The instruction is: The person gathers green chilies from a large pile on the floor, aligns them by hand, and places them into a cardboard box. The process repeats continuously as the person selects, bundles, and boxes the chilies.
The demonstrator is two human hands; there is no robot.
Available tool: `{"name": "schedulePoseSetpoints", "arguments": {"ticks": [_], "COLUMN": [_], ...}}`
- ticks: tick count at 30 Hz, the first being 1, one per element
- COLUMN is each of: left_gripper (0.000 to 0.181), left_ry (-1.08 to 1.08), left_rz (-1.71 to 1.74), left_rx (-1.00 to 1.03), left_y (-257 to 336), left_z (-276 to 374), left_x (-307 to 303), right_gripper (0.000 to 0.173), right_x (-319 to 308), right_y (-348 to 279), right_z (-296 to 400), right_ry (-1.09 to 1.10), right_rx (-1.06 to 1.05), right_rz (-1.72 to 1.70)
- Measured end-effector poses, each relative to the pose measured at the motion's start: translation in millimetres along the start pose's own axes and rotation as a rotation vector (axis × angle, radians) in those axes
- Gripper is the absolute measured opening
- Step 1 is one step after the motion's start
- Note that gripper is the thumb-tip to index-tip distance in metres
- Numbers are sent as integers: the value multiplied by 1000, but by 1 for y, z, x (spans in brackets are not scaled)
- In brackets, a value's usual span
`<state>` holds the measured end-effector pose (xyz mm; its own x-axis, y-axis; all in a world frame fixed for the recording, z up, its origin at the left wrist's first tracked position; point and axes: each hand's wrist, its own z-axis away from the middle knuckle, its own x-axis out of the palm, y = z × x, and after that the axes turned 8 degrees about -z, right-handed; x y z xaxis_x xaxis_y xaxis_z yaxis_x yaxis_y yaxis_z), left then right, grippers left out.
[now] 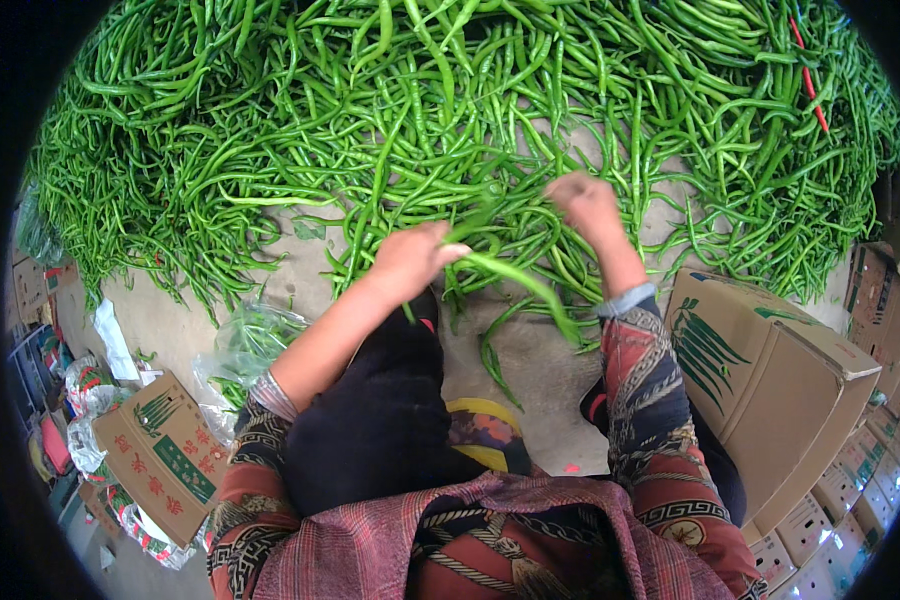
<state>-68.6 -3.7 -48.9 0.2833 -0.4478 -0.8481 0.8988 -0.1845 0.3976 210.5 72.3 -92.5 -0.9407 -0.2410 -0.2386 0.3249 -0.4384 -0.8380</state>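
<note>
A wide heap of long green chili peppers (435,135) spreads over the concrete floor before me. My left hand (412,259) grips a few of them near the heap's front edge, and one held pepper (521,274) sticks out to the right, blurred. Over the peppers to the right is my right hand (585,202), its fingers curled and blurred; whether it holds anything I cannot make out. Some loose peppers (499,360) lie between my feet.
A cardboard box (765,382) printed with peppers stands at my right. To my left are a clear plastic bag (259,330) with peppers and another printed carton (161,457). More cartons (832,480) line the right side. One red pepper (810,82) lies in the heap.
</note>
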Motion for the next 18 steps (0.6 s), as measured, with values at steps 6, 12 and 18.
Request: {"name": "schedulePoseSetpoints", "arguments": {"ticks": [6, 12, 18], "left_gripper": [37, 35, 31], "left_ry": [-330, 106, -427], "left_rz": [1206, 818, 1658], "left_rx": [-445, -73, -253], "left_y": [-45, -3, 31], "left_z": [20, 4, 4], "left_x": [18, -26, -11], "right_gripper": [27, 23, 22], "right_x": [-8, -11, 59], "right_y": [43, -50, -70], "right_z": [-27, 55, 77], "right_ry": [313, 413, -249], "right_rx": [-183, -273, -41], "right_rz": [427, 183, -573]}}
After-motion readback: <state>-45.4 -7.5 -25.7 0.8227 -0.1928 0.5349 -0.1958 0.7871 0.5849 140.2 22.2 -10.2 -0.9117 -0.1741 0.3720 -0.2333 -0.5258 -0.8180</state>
